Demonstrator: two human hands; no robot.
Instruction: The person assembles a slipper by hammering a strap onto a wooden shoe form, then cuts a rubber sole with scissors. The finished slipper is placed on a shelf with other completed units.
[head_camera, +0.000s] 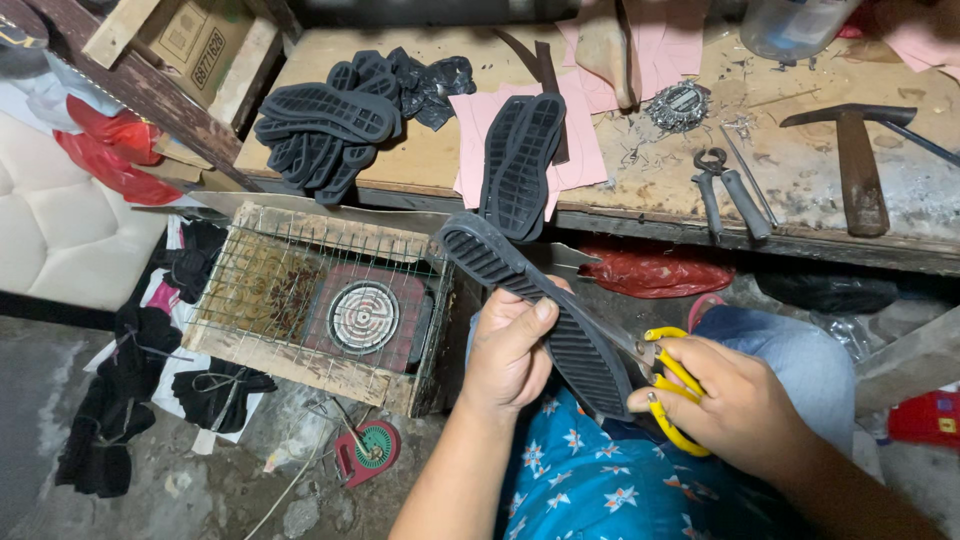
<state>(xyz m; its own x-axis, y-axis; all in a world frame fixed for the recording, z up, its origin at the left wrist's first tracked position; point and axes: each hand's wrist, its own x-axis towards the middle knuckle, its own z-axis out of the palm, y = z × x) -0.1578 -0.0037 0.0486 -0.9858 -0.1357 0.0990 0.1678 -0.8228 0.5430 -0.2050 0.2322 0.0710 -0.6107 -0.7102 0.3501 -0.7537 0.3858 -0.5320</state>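
A seated person works over the lap, seen from above. The left hand (510, 350) is curled around a black rubber shoe sole (535, 305), thumb pressed on its ribbed tread, holding it tilted so its toe end points up and to the left, toward the edge of the tabletop (430, 160). The right hand (735, 405) is closed through the yellow loops of a pair of scissors (665, 385), fingers wrapped tight, with the blades meeting the sole's right edge near its lower end; whether the blades are parted cannot be told.

On the wooden tabletop beyond, a heap of black soles (330, 125) lies at the left, and two more soles (520, 165) rest tread-up on pink sheets (585, 150), overhanging the front edge. Further right lie pliers (730, 190) and a hammer (858, 165), well apart from the soles, among grit and scraps.

Below the tabletop's left part stands a wooden frame covered with wire mesh (320, 300), a round coiled heating plate (363, 317) visible inside it, just beside the person's left hand. Dark pieces of material (125, 390) lie on the concrete floor to the left. The person wears blue patterned fabric (590, 480) over the lap.
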